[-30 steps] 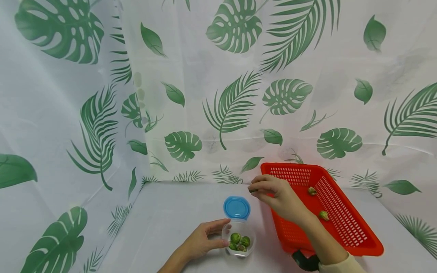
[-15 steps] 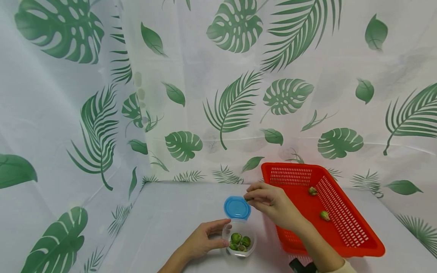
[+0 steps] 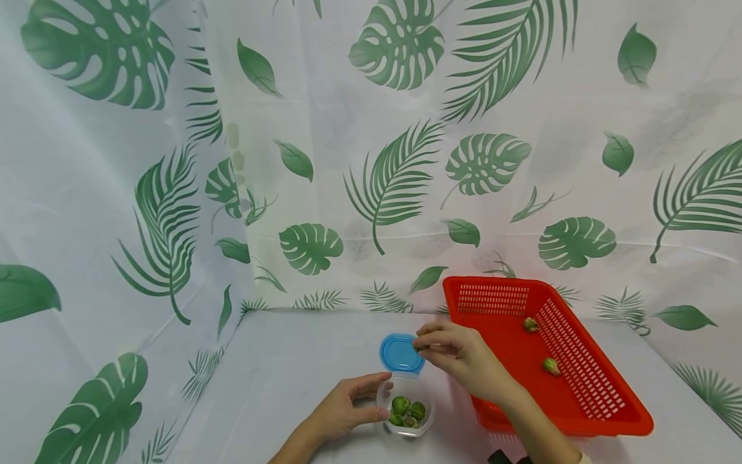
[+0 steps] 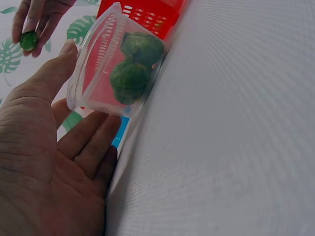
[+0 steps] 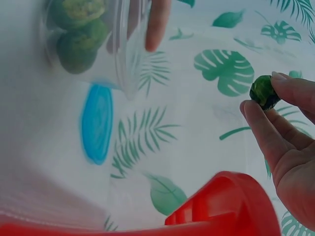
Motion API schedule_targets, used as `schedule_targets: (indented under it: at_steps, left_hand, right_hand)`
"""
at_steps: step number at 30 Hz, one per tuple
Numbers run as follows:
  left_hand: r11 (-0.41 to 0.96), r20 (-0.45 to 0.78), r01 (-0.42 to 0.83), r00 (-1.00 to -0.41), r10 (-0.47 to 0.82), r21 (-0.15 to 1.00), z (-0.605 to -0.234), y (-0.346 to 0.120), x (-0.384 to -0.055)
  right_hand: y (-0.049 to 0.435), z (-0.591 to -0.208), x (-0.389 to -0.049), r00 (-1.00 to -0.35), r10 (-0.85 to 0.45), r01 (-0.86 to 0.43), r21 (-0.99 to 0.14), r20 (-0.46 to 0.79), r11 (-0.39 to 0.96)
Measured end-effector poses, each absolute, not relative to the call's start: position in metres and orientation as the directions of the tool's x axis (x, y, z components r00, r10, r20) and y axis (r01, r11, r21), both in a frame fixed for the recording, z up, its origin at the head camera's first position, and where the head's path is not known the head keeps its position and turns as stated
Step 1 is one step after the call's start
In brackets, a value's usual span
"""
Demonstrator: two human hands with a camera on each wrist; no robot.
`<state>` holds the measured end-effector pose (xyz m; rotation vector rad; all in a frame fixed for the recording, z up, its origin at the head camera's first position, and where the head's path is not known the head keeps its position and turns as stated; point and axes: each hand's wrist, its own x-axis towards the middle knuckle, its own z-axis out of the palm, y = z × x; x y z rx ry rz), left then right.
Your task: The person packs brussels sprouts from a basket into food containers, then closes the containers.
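A small clear plastic container (image 3: 426, 422) with several Brussels sprouts (image 3: 400, 405) inside stands on the table, its blue lid (image 3: 399, 352) flipped back behind it. My left hand (image 3: 346, 406) holds the container from the left, thumb at the near rim and fingers along the far side; the left wrist view shows the thumb (image 4: 58, 69) by the rim. Between thumb and fingertips, my right hand (image 3: 464, 357) pinches one Brussels sprout (image 5: 265, 92), raised over the lid's right edge in the head view. The fingers partly cover that sprout in the head view.
A red plastic basket (image 3: 623, 403) with slotted sides stands at the right, close to my right forearm. Two Brussels sprouts lie in it, one farther back (image 3: 530, 324) and one nearer (image 3: 551, 366). A leaf-patterned curtain (image 3: 324, 193) hangs behind the white table (image 3: 278, 361).
My right hand has moved left and slightly down with the sprout, from beside the basket's left edge to over the lid. The left hand and container have stayed in place.
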<state>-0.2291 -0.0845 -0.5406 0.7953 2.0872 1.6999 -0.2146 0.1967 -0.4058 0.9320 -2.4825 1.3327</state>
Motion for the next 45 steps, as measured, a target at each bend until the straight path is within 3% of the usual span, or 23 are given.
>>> schedule_targets:
  at_steps: [11, 45]
  left_hand:
    - [0.129, 0.099, 0.223, -0.783, 0.614, 0.966, -0.541, -0.084, -0.23]
    - [0.074, 0.155, 0.258, -0.761, 0.63, 0.963, -0.541, -0.085, -0.229]
  right_hand:
    - [0.198, -0.413, -0.209, -0.818, -0.428, -0.551, -0.737, 0.384, 0.392]
    - [0.185, -0.436, -0.203, -0.776, -0.502, -0.572, -0.761, 0.381, 0.307]
